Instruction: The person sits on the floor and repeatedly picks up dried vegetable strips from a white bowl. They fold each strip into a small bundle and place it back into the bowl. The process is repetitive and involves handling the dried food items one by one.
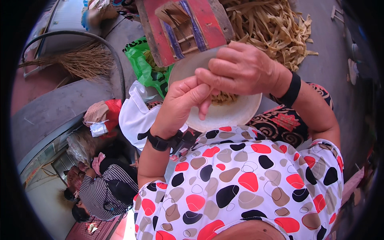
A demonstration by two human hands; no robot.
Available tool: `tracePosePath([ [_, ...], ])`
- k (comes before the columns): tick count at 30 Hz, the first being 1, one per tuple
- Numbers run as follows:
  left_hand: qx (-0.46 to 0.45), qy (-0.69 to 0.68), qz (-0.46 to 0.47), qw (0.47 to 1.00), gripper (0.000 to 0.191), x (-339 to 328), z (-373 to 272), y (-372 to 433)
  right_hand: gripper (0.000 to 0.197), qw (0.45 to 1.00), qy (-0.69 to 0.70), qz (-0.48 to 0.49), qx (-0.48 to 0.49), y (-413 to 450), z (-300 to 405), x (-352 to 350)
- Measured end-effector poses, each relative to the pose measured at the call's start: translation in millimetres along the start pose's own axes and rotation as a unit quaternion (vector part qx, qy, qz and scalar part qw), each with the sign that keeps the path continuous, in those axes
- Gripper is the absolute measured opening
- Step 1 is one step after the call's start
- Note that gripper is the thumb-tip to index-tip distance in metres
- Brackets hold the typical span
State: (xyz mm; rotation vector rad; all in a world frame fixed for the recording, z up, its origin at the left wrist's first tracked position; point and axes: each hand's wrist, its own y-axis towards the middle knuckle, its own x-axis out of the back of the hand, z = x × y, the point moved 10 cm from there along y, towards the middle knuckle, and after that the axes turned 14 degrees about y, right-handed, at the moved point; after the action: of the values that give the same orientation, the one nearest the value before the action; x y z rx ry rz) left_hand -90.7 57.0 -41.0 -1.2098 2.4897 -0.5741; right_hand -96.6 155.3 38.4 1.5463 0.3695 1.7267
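Note:
My left hand [186, 99] and my right hand [237, 69] meet above a wide, pale bowl [228, 115]. The thumb and fingertips of each are pinched close together, and whatever may lie between them is hidden. Small yellow-green pieces [223, 98] sit in the bowl, partly covered by my hands. Beyond the bowl is a worn red wooden stool [210, 18] with purple bands and a thin rod across its middle. A heap of long, pale yellowish strips [270, 30] lies on the ground at the upper right.
A green plastic bag [142, 66] with greenish contents and a white cloth [139, 117] lie to the left. Farther left are a twig broom [87, 60], a black hose [118, 60] and a red bag [113, 112]. A person in a striped top [105, 192] is at the lower left.

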Motion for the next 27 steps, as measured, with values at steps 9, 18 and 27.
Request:
tracePosePath([
  [9, -0.334, -0.170, 0.008, 0.927, 0.035, -2, -66, -55, 0.022, 0.820, 0.484, -0.035, -0.304, -45, -6, -17],
  [18, -0.358, 0.659, -0.157, 0.642, 0.022, -59, -88, -53, 0.038, 0.547, 0.670, 0.017, -0.502, -56, 14, -27],
  [27, -0.455, 0.666, -0.331, 0.490, 0.014, -64, -74, -69, 0.020, 0.441, 0.722, -0.158, -0.509, -64, -1, -41],
])
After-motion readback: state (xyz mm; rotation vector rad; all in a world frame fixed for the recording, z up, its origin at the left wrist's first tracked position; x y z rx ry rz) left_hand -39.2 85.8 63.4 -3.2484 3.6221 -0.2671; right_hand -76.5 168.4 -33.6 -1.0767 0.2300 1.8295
